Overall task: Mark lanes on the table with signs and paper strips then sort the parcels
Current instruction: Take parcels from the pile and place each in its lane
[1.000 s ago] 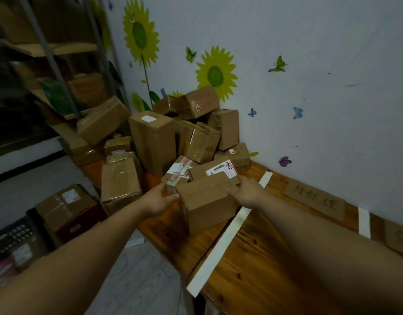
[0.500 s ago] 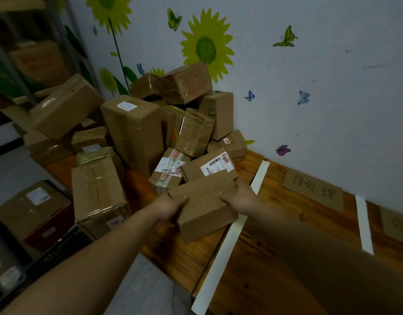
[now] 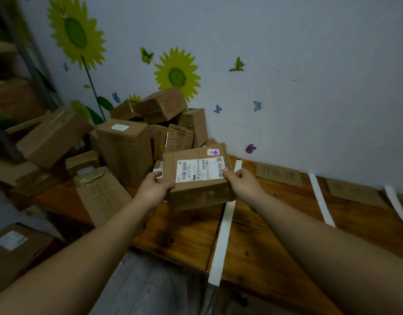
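Note:
I hold a small cardboard parcel (image 3: 200, 178) above the wooden table (image 3: 264, 235), its white shipping label and a red-edged sticker facing up. My left hand (image 3: 154, 189) grips its left end and my right hand (image 3: 242, 185) grips its right end. Behind it a heap of several cardboard parcels (image 3: 127, 146) leans against the wall. A white paper strip (image 3: 223, 237) runs across the table below the parcel; a second strip (image 3: 321, 198) and a third strip (image 3: 398, 205) lie further right. A cardboard sign (image 3: 279, 175) with handwriting lies between the first two strips, another sign (image 3: 355, 193) beyond.
A metal shelf rack (image 3: 18, 87) with boxes stands at the left. One labelled box (image 3: 12, 251) sits on the floor at lower left. The table's front edge runs diagonally, with grey floor (image 3: 146, 289) below it. The wall carries sunflower and butterfly stickers.
Both hands have lifted the parcel off the table and turned it so the labelled face points up. The camera view has shifted right and up.

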Demonstrator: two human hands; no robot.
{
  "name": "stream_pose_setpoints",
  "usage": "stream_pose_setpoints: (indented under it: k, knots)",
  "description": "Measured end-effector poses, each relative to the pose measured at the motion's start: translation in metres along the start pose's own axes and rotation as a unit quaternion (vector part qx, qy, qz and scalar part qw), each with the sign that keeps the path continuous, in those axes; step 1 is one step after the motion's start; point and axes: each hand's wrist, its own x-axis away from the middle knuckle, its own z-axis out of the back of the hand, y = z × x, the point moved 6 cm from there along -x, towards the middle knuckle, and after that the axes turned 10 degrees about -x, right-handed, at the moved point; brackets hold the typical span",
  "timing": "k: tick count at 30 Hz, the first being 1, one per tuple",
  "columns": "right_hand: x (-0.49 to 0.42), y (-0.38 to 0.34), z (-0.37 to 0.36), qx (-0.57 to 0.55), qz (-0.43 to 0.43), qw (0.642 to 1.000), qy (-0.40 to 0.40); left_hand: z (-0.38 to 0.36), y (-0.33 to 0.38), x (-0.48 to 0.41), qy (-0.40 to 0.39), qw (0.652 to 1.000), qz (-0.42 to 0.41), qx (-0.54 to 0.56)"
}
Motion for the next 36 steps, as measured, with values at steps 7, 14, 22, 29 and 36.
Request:
stream_pose_setpoints:
  k: [7, 14, 22, 29, 36]
  knots:
    - [0.076, -0.033, 0.025, -0.079, 0.078, 0.993, 0.042, 0.024, 0.045, 0.053, -0.019, 0.992, -0.125, 0.025]
    - [0.121, -0.058, 0.086, -0.088, 0.121, 0.986, 0.075, 0.003, 0.093, 0.097, -0.030, 0.979, -0.188, 0.065]
    - [0.175, -0.004, 0.220, -0.081, 0.077, 0.981, 0.156, -0.142, 0.118, 0.159, -0.170, 0.969, -0.178, 0.014]
    - [0.222, 0.068, 0.325, -0.127, 0.021, 0.968, 0.213, -0.309, 0.130, 0.235, -0.273, 0.952, -0.135, 0.037]
    - [0.259, 0.119, 0.424, -0.081, 0.024, 0.959, 0.270, -0.424, 0.139, 0.294, -0.386, 0.888, -0.215, -0.127]
